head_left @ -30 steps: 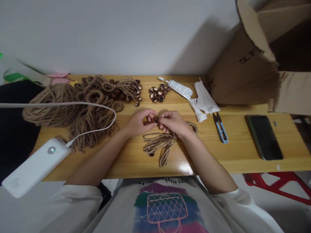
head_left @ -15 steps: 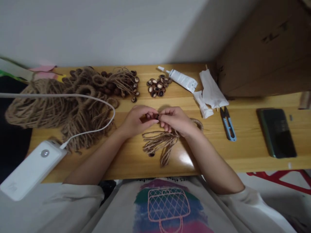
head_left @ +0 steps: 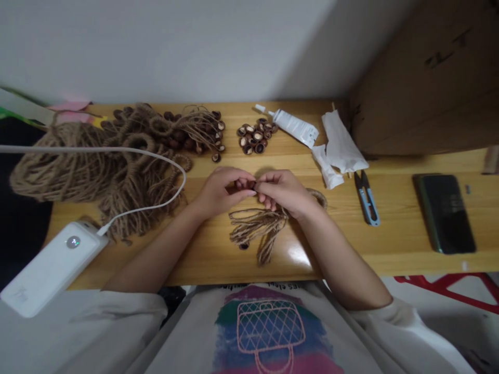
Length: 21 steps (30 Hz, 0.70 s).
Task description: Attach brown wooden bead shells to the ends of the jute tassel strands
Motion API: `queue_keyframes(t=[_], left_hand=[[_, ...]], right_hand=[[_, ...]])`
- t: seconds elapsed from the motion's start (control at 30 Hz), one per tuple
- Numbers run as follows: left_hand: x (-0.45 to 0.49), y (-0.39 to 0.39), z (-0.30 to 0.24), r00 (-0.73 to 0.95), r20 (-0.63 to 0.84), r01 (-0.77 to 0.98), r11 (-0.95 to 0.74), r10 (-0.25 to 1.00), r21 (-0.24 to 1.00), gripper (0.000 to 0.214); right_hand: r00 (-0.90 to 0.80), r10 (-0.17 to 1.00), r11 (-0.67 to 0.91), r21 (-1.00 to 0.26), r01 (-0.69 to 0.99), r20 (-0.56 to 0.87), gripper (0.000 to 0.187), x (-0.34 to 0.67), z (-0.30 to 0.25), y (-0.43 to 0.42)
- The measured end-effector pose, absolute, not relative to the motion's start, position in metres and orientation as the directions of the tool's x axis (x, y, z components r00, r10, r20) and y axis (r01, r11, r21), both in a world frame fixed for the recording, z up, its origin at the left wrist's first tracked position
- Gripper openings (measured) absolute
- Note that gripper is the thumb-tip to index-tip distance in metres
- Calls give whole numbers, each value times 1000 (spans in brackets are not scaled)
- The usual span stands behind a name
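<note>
My left hand [head_left: 220, 193] and my right hand [head_left: 284, 193] meet over the middle of the table, fingertips pinched together on a small dark brown nut shell [head_left: 254, 185], mostly hidden by the fingers. Beneath my right hand lies a jute twine tassel [head_left: 253, 223] with loose strands spread toward me. A wrapped twine ring [head_left: 319, 198] shows past the right wrist. One more half shell [head_left: 244, 245] sits at the edge of the tassel's strands. Beyond the hands is a small pile of halved nut shells [head_left: 257, 136], several with pale insides.
Twine bundles [head_left: 70, 163] with more shells lie at left, crossed by a white cable [head_left: 156, 209] from a power bank [head_left: 50, 270]. At right are a glue tube [head_left: 296, 127], white wrappers [head_left: 341, 143], blue thread snips [head_left: 366, 200], a phone [head_left: 444, 213] and a cardboard box [head_left: 424, 88].
Both hands keep nearly the same pinch on the shell. The view has shifted very slightly, and the power bank's display now shows lit digits. The tassel and other items lie as before.
</note>
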<state>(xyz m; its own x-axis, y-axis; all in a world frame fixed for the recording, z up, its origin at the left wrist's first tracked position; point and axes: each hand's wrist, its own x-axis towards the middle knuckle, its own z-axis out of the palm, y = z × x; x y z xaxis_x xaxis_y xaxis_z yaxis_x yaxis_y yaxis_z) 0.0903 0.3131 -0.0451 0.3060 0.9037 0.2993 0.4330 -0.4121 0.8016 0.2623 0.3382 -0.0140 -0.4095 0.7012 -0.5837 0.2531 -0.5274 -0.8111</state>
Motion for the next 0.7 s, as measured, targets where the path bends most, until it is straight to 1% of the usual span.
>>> queue_keyframes(t=[0.4,0.7], left_hand=[[89,314,-47,310,322,439,-435,894,786,24],[89,314,-46,306,296,435,-409,905,802,27]], right_hand=[[-411,709,-512,-819,259,-573,12,263,-15,337],[-413,703,-523,-814,252,-579,12,262,-13,338]])
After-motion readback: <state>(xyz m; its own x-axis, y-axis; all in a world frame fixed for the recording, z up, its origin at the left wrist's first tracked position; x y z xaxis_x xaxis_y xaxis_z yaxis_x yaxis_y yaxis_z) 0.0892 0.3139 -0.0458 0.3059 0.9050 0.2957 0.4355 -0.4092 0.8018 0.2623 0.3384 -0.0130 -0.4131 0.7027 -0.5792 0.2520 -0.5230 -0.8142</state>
